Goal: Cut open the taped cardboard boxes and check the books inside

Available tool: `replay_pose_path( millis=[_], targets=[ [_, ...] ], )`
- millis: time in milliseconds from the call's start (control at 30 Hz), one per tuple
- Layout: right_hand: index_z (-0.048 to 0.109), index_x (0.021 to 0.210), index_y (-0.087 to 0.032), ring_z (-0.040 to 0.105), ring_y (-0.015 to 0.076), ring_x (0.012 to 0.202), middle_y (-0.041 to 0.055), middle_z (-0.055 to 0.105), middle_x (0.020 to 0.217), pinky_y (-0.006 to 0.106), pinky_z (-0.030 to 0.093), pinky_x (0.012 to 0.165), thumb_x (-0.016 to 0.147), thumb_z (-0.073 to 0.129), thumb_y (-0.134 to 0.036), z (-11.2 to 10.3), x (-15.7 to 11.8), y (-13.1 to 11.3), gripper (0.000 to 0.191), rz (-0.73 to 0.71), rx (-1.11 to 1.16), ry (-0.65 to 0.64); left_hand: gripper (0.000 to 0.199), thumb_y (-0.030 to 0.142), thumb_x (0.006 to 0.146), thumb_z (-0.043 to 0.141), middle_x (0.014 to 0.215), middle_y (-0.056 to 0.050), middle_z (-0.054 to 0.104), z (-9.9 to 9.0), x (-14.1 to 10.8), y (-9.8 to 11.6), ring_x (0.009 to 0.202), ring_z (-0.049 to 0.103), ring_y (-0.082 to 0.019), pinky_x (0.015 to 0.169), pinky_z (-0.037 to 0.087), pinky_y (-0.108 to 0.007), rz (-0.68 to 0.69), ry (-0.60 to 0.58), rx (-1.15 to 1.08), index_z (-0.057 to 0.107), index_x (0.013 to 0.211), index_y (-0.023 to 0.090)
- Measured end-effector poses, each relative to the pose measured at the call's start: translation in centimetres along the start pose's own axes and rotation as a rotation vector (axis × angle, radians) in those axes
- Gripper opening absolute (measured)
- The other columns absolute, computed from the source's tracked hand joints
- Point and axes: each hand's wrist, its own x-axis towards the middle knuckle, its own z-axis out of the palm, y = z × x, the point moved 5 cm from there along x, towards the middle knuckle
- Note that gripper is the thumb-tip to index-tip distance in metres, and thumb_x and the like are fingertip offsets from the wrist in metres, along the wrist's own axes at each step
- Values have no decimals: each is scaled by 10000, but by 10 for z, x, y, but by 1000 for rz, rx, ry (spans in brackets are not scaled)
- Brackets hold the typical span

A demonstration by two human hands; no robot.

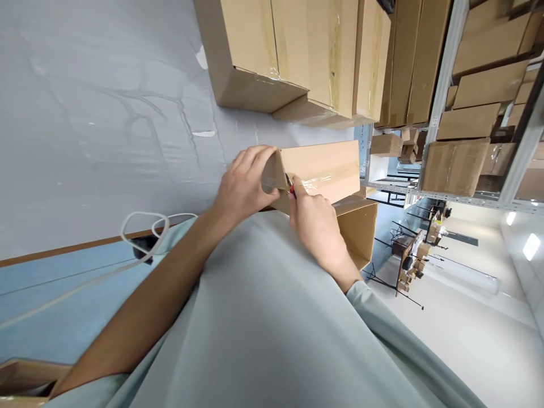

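Observation:
A long cardboard box [329,164] with clear tape along its side lies before my body. My left hand [244,178] grips its near end, thumb and fingers apart across the end face. My right hand [317,226] is closed around a small utility knife [290,185], of which a red part and a dark tip show. The tip is at the edge of the box's taped side, close to the end. Most of the knife is hidden inside my fist. An open cardboard box [360,232] stands beside my right wrist.
Several taped cardboard boxes [293,45] stand on the grey-covered table [106,130] beyond my hands. Metal shelving [437,85] full of cartons rises to the right. A white cable [144,214] loops over the table edge at the left. Another open carton [29,379] is at lower left.

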Motion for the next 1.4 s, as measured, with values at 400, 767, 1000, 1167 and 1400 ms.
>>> replay_pose_path(
  millis=[400,767,1000,1167,1400],
  targets=[
    [452,1785,-231,839,342,1137,186,854,1195,413,622,947,1244,362,-328,10,-39,-5,556,227,-19,-100,885,124,729,768,1634,-189,588,12,1,7,1529,623,-426,1272,550,-520,38,-145,-82,570,1588,202],
    [467,1769,-246,842,313,1060,174,858,1137,390,626,928,1229,358,-286,24,-28,12,552,105,19,-37,895,133,745,805,1642,-163,589,12,4,6,1527,617,-380,1264,569,-495,31,-93,16,552,1598,230],
    [548,1731,-237,820,298,853,120,868,1002,353,601,809,1204,452,-352,31,-33,58,548,-132,127,122,906,182,770,848,1673,-127,588,-4,12,0,1535,606,-365,1302,554,-506,3,-38,31,576,1630,265],
    [604,1671,-149,818,336,1010,200,846,1179,415,618,881,1188,373,-361,42,14,175,576,139,291,676,879,216,819,832,1702,-99,591,-21,4,10,1574,582,-367,1316,549,-543,-79,-11,61,591,1658,312],
    [623,1627,-169,778,353,1219,213,767,1326,485,617,1027,1171,414,-361,81,89,194,537,88,422,794,623,278,863,840,1426,-78,775,-50,-35,6,1303,774,-299,1089,691,-462,-261,247,175,685,1467,300]
  ],
)
